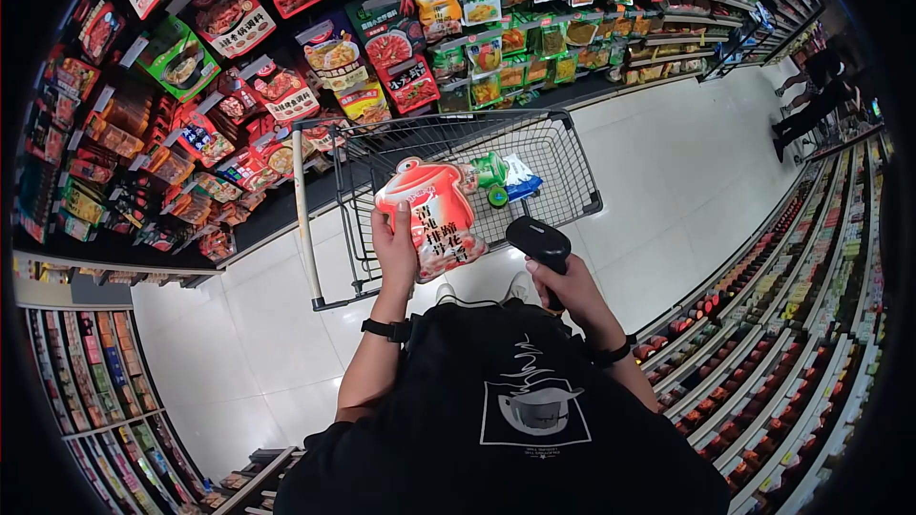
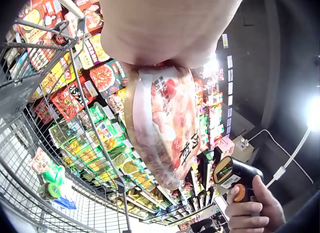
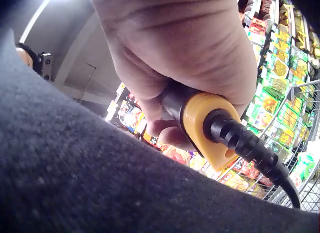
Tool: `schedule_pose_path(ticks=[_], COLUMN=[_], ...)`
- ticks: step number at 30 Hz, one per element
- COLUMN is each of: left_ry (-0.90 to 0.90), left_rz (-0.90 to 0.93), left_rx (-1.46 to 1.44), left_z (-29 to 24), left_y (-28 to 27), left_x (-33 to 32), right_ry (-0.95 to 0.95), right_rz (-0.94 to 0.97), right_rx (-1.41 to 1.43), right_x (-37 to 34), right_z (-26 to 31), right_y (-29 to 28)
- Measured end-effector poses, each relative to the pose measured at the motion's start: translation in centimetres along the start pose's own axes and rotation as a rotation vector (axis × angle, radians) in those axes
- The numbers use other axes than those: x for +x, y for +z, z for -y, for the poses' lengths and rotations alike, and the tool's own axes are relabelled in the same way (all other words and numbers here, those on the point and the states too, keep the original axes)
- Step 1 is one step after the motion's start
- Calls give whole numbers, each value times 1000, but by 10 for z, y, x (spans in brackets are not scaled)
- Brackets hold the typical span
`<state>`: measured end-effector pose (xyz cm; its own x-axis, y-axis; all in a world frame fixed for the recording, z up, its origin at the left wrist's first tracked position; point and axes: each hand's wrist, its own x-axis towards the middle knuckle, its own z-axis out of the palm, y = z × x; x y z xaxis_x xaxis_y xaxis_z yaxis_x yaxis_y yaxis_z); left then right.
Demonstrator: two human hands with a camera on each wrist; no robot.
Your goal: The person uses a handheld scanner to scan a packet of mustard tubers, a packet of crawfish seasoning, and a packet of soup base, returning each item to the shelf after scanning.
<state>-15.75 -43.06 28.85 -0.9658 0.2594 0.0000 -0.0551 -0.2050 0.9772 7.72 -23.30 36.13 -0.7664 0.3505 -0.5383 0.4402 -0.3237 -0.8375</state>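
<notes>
A red pot-shaped packet [image 1: 434, 215] with black characters is gripped by my left hand [image 1: 396, 253] at its left edge, thumb on the front. The left wrist view shows the packet [image 2: 167, 123] hanging below the palm [image 2: 165, 27]. My right hand [image 1: 572, 291] holds a black handheld scanner [image 1: 540, 240] by its handle. In the left wrist view the right hand [image 2: 255, 210] curls round it, near an orange trigger [image 2: 240, 192]. The right wrist view shows the handle's yellow end [image 3: 202, 118] and black cable [image 3: 255, 153] under the palm [image 3: 175, 37].
A wire shopping cart [image 1: 572, 148] stands in front, holding a green item [image 1: 489, 170] and a blue-and-white packet [image 1: 521, 178]. Shelves of hanging packets [image 1: 391, 38] line the far side; more shelves [image 1: 792, 372] curve along the right. A person in dark clothes [image 1: 811, 114] is at the upper right.
</notes>
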Motion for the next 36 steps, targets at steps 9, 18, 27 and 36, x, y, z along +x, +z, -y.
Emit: schedule_pose_path(ticks=[9,18,27,36], left_ry=[38,-184,-187,-171], left_rz=[2,145,135,141], left_rx=[18,-5,4,29], left_z=[6,-2,-5,6], left_y=[0,-2,0,-3], left_x=[2,-3,-2,1], right_ry=[-36,-2,-4,-8], right_rz=[22,18,42,52], right_rx=[-16,-9,-12,-31], right_x=[4,2,5,14], right_z=[-4,8,13,9], right_y=[-2,1,1,-4])
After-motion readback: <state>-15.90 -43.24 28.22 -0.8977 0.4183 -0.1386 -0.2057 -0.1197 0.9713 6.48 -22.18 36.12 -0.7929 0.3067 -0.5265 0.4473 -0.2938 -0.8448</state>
